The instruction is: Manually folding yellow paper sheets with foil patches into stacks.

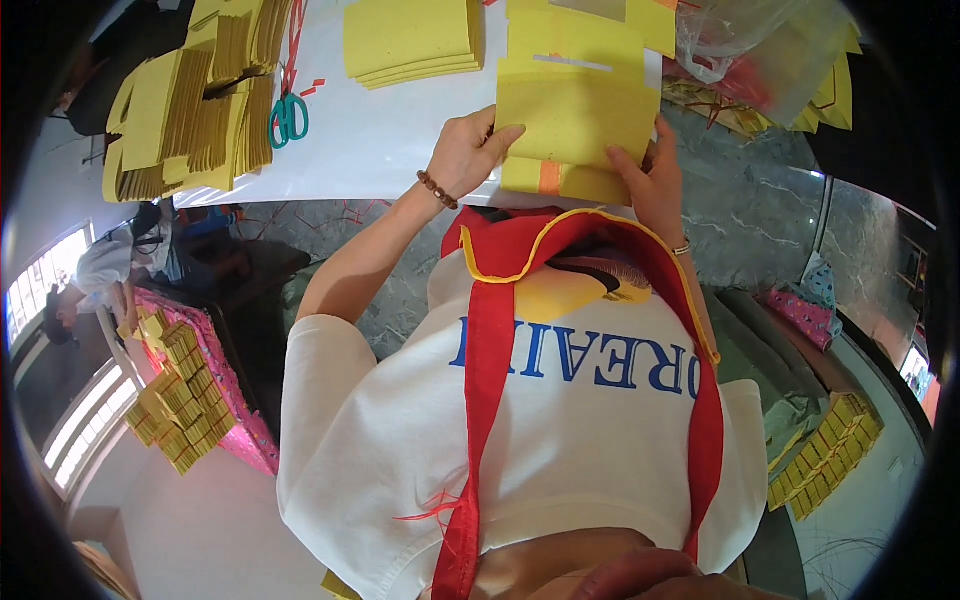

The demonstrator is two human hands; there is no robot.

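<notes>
At the near edge of the white table (385, 140), both of my hands grip a piece of yellow paper (575, 120) by its sides. My left hand (468, 152) pinches its left edge, thumb on top and the other fingers mostly hidden beneath. My right hand (655, 185) closes round the lower right edge, with the thumb lying on the paper. An orange strip (550, 178) crosses the paper's lower part, where it appears folded. Whether this is one sheet or several layers, I cannot tell. More yellow paper lies just beyond it.
A stack of yellow paper (412, 40) lies left of my work. Green-handled scissors (288, 120) rest beside tall bundles of yellow paper (190, 110). A clear plastic bag (735, 45) is at the far right. Another person (105, 265) is off to the left, near bundled yellow paper (183, 390).
</notes>
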